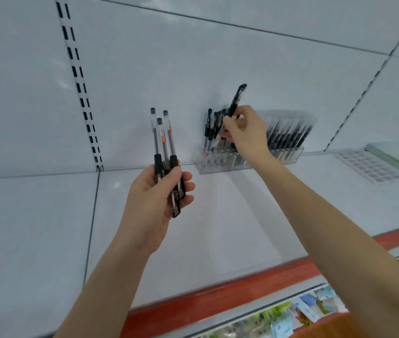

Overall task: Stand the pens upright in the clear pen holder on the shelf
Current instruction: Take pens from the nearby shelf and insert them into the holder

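Head view: the white shelf (218,228) spreads wide beneath both hands, out to its red front edge (242,281). The right hand (244,132) pinches one black pen (236,98), tilted with its upper end up and right, above the clear pen holder (220,165) at the back wall. Standing pens (209,132) fill the holder on either side of that hand. The left hand (155,198) grips a pen bundle (163,142), its long axes near vertical.

Right hand (244,132) pinches pen (236,98) above holder (291,154) (left hand (154,198) grips bundle (161,142)).
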Action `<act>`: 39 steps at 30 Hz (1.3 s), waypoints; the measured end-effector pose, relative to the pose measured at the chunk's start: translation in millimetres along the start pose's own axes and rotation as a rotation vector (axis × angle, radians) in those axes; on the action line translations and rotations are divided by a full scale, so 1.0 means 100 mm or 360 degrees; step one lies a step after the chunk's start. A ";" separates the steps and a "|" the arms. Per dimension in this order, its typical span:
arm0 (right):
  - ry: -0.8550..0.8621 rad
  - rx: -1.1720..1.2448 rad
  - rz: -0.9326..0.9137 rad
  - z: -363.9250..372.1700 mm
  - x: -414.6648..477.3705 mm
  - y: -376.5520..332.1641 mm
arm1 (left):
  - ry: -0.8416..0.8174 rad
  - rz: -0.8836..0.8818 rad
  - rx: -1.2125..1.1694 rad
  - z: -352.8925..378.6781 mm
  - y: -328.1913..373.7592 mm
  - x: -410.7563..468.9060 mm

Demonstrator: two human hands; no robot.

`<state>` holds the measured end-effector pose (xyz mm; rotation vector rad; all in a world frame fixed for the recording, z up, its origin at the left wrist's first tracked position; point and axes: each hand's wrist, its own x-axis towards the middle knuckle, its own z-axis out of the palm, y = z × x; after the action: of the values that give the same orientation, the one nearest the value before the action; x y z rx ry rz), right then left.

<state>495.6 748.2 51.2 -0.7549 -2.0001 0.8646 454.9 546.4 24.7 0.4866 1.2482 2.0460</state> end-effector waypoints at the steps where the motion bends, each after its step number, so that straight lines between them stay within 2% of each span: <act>1: -0.0036 -0.0011 -0.0020 0.03 0.03 0.04 | 0.0021 0.0011 0.0005 0.02 -0.01 0.02; 11: -0.0526 -0.0094 -0.0165 0.13 0.27 0.44 | 0.0381 0.0164 0.0049 0.43 -0.31 0.08; 21: -0.0509 0.0108 -0.0194 0.11 0.28 0.56 | 0.0551 0.0230 0.0139 0.70 -0.54 0.01; 26: -0.0643 -0.0067 -0.0265 0.16 0.19 0.59 | 0.0542 0.0227 0.0168 0.69 -0.55 0.03; 33: -0.0633 -0.0164 -0.0183 0.12 0.20 0.53 | 0.0484 0.0224 0.0150 0.66 -0.52 0.03; 37: -0.0539 0.0138 -0.0187 -0.13 0.13 0.43 | 0.0408 0.0241 0.0146 0.69 -0.52 0.03; 39: -0.0430 0.0293 -0.0384 -0.30 0.05 0.39 | 0.0364 0.0242 0.0153 0.73 -0.51 0.03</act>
<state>526.4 784.3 36.0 -0.2961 -2.1543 1.0304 516.3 610.3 13.7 0.4105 1.4900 2.2258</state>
